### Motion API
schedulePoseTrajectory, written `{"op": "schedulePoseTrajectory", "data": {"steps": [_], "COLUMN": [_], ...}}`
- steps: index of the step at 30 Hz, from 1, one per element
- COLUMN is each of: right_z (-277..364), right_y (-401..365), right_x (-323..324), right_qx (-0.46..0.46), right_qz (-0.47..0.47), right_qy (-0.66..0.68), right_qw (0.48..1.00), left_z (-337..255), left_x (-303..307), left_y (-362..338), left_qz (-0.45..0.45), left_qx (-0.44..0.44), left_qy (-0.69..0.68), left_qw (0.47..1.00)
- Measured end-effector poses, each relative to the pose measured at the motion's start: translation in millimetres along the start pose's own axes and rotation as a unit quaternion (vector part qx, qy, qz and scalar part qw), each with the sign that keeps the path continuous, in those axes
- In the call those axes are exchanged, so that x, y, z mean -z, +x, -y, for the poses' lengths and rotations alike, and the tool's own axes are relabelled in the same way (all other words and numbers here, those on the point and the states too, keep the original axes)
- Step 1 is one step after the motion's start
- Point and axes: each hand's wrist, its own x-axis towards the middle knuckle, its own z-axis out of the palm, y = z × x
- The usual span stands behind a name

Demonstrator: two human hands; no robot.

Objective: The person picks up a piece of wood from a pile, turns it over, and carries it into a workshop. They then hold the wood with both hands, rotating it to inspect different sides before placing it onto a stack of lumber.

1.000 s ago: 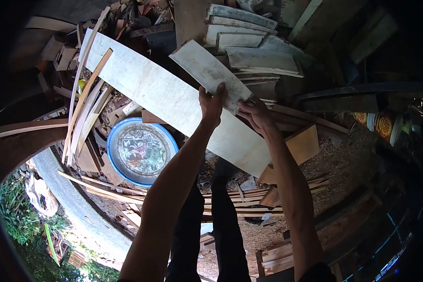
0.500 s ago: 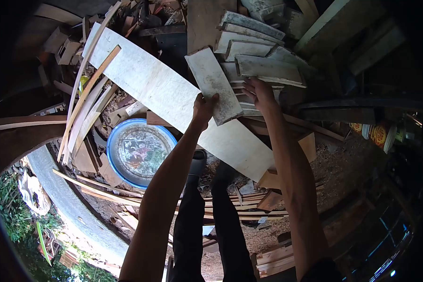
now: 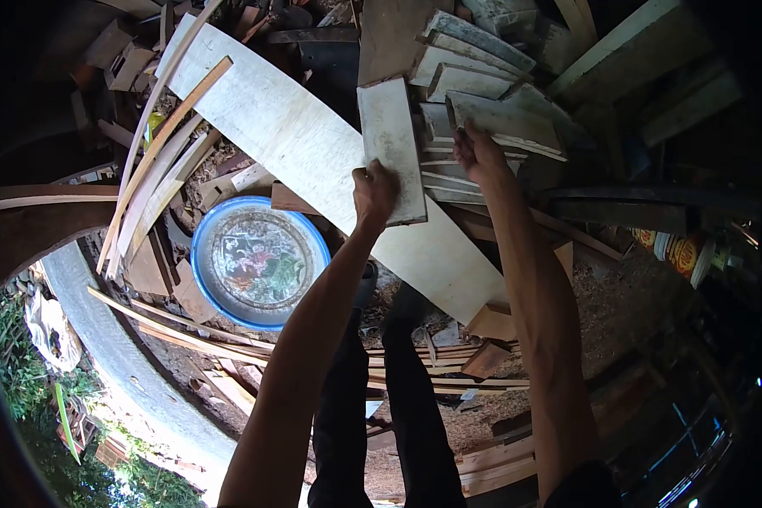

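Observation:
My left hand point(image 3: 376, 193) is closed on the left edge of a short, stained whitish board point(image 3: 391, 127), its fingers partly blurred. That board lies across a long pale plank point(image 3: 271, 118), which runs diagonally from upper left to lower right. My right hand point(image 3: 480, 154) has its fingers curled at the near left corner of another whitish board point(image 3: 508, 121). This one rests on top of a fanned pile of similar boards point(image 3: 474, 82). The fingertips of my right hand are partly hidden, but they appear to grip the board's edge.
A blue-rimmed round basin point(image 3: 196, 271) stands left of my legs. Thin curved wood strips point(image 3: 165, 152) lean over the long plank's left end. Wood offcuts point(image 3: 487, 360) and slats litter the ground near my feet. Printed containers point(image 3: 684, 254) lie at right.
The short board in my left hand has turned more upright in view. My right hand's fingers have closed in at the pile's top board. The whole view has shifted slightly.

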Motion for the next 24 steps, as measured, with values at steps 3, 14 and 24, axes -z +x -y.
{"op": "schedulePoseTrajectory", "data": {"steps": [3, 14, 24], "right_z": [0.0, -17.9, -32.4], "right_y": [-0.3, -24.4, -31.2], "right_x": [1.5, 34.5, 36.6], "right_qx": [0.015, 0.035, 0.069], "right_qz": [-0.004, -0.019, -0.018], "right_qy": [-0.006, -0.059, -0.065], "right_qw": [1.000, 0.997, 0.995], "left_z": [-7.7, 2.3, 38.6], "left_x": [14.1, 68.9, 72.0], "left_y": [-13.4, -35.1, -12.4], "left_qz": [0.060, 0.422, 0.402], "left_qx": [-0.013, 0.106, -0.066], "left_qy": [-0.032, -0.492, -0.168], "left_qw": [0.998, 0.755, 0.898]}}
